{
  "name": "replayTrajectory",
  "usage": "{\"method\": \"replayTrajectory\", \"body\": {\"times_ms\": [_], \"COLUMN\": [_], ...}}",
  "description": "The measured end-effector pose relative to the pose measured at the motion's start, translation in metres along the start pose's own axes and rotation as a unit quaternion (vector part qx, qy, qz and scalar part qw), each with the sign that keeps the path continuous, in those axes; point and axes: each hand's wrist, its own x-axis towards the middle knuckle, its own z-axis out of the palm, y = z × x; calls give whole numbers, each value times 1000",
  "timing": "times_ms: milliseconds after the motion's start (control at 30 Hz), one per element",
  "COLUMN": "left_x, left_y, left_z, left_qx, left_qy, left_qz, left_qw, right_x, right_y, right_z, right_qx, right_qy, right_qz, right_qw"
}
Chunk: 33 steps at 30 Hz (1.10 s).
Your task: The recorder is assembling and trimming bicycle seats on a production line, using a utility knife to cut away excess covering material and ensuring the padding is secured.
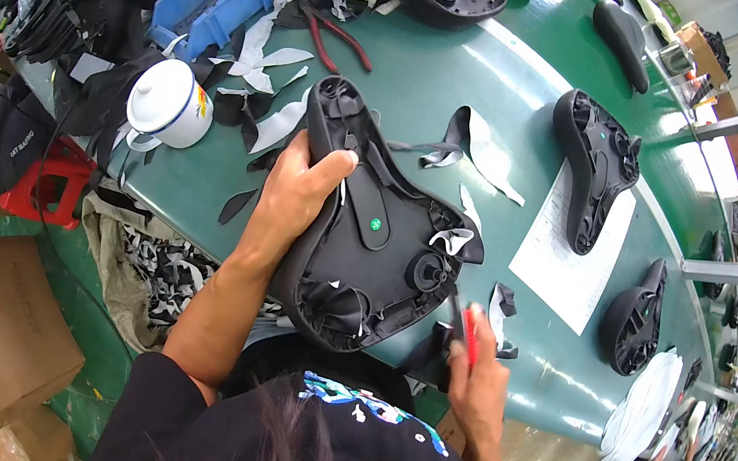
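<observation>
Left hand [292,193]: your fingers are wrapped over the saddle's [369,231] left edge, thumb on its underside.
Right hand [477,371]: closed on a red-handled tool [469,330] at the saddle's near right.
Saddle: upside down on the table's [443,77] near edge; likely stiff shell with slack cover flaps, so grip the rim.
Around: mug [170,105] left, scraps [265,67], pliers [337,40] far, paper [570,254] right.

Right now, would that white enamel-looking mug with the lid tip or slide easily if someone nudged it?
Probably steady: the white mug is squat and stands upright on the green table. That glossy surface suggests it might slide rather than tip. Its lid may rattle or shift.
</observation>
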Motion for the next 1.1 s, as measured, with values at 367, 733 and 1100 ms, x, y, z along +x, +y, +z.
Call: {"method": "replayTrajectory", "body": {"times_ms": [367, 733, 1100], "left_x": [-29, 30, 18], "left_y": [-45, -4, 1], "left_z": [-40, -8, -3], "left_qx": [279, 515, 516], "left_qy": [253, -210, -208], "left_qz": [187, 318, 276], "left_qw": [907, 768, 784], "right_x": [124, 56, 65], "right_y": [8, -40, -44], "right_z": [-29, -28, -32], "right_qx": [364, -37, -372], "right_qy": [262, -102, -129], "right_qz": [-25, -274, -216], "right_qw": [894, 956, 893]}}
